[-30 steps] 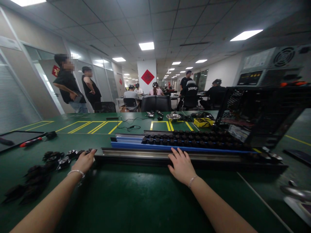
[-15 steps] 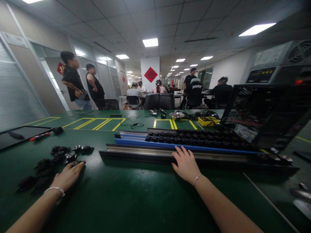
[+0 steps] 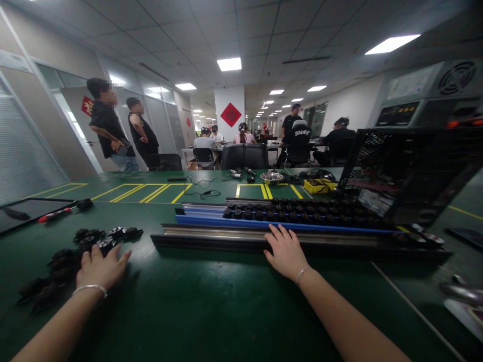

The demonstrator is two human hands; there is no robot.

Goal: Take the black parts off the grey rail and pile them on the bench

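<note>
Black rail (image 3: pixel 211 241) lies beneath the right fingers (image 3: pixel 276 234).

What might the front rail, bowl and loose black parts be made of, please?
Front rail: probably metal, dark outside, with a shiny channel. Bowl: likely polished steel, given its bright rim. Loose black parts: perhaps plastic, mostly dull, though blurred.

Count at the person's bench: two hands (image 3: pixel 101 270), two bracelets (image 3: pixel 90 287), one black rail (image 3: pixel 211 239) nearest them, one red-handled tool (image 3: pixel 55 215) at left, one metal bowl (image 3: pixel 271 177), one computer case (image 3: pixel 407 171), black parts (image 3: pixel 64 259) too bunched to count.
</note>
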